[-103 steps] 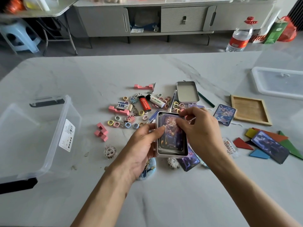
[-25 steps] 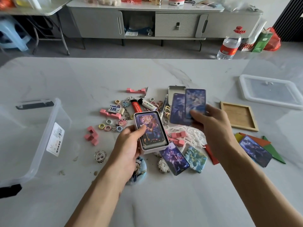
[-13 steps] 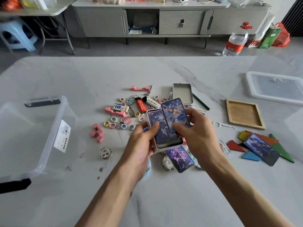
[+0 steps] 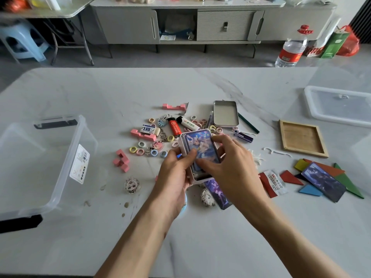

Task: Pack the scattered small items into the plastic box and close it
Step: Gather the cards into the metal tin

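Observation:
My left hand (image 4: 176,173) grips a small metal tin (image 4: 195,178) filled with picture cards, held just above the table's middle. My right hand (image 4: 230,165) lies over the top card (image 4: 198,144), fingers pressing it down into the tin. The tin's lid (image 4: 225,113) lies open side up behind it. The clear plastic box (image 4: 40,163) stands open at the left. Its lid (image 4: 339,106) lies at the far right. Another card (image 4: 217,194) lies under my right wrist and one more (image 4: 323,181) rests on coloured tangram pieces (image 4: 291,178).
Scattered around are coloured rings (image 4: 140,151), pink blocks (image 4: 121,160), two lighters (image 4: 174,126), an eraser (image 4: 148,129), keychains (image 4: 131,185), a green pencil (image 4: 248,123), a wooden tray (image 4: 302,138) and a sachet (image 4: 274,181). A water bottle (image 4: 291,50) stands beyond the table's far edge.
My right hand brought two picked-up cards from the right onto the tin and now presses them flat on the stack. My left hand kept hold of the tin.

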### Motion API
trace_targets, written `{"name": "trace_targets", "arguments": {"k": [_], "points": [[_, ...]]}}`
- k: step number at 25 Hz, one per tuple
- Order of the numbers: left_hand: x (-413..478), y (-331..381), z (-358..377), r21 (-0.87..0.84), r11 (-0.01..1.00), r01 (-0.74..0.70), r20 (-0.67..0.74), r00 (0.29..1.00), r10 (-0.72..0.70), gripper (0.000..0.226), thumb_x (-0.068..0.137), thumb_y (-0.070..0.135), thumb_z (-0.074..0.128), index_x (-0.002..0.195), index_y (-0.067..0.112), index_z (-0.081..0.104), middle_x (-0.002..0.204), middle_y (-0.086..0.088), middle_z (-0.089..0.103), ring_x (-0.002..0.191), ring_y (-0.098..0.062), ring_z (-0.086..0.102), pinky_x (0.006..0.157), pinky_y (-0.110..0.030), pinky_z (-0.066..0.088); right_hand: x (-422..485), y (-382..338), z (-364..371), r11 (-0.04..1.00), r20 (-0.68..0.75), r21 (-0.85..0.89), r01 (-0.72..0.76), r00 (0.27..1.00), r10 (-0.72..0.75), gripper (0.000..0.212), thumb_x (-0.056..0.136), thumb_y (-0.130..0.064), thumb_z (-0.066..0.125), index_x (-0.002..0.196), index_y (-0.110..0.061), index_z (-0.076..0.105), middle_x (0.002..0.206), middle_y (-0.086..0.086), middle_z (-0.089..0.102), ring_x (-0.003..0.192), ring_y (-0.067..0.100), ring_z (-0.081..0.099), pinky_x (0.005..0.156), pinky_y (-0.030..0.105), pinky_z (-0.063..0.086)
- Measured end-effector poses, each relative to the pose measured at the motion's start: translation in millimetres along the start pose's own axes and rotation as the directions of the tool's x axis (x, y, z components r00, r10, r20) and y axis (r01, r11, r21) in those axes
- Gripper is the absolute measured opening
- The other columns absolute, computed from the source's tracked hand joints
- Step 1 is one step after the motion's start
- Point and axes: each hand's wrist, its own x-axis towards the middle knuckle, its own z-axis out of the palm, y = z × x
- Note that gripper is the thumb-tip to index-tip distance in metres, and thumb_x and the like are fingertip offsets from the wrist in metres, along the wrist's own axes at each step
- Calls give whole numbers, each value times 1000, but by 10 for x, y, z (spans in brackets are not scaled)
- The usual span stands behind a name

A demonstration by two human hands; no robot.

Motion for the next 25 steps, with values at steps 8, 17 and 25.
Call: {"name": "trace_targets", "arguments": {"k": [8, 17, 25], "points": [[-10, 24, -29, 22, 1000, 9, 31, 999, -10, 28, 89, 9, 63, 117, 5, 61, 105, -20, 71, 93, -35, 65, 96, -70, 42, 33, 120, 2, 981, 55, -116, 155, 987, -149, 62, 75, -54, 66, 131, -32, 49, 121, -7, 42, 114, 13, 45, 87, 27, 40], [-29, 12, 33, 54, 998, 16, 22, 1000, -17, 24, 90, 11, 64, 113, 4, 64, 103, -18, 73, 93, -36, 68, 91, -60, 49, 58, 201, -42, 974, 190, -41, 223, 959, -212, 71, 82, -51, 66, 145, -35, 38, 133, -10, 40, 120, 5, 40, 93, 15, 26], [-205, -116, 221, 31, 999, -12, -17, 1000, 12, 19, 88, 10, 66, 107, 9, 65, 99, -9, 75, 87, -22, 73, 81, -44, 57, -66, 1177, -1110, 818, -196, -488, -303, 952, 236, 43, 83, -28, 68, 125, -22, 56, 119, 10, 57, 109, 32, 54, 77, 35, 41]]}}
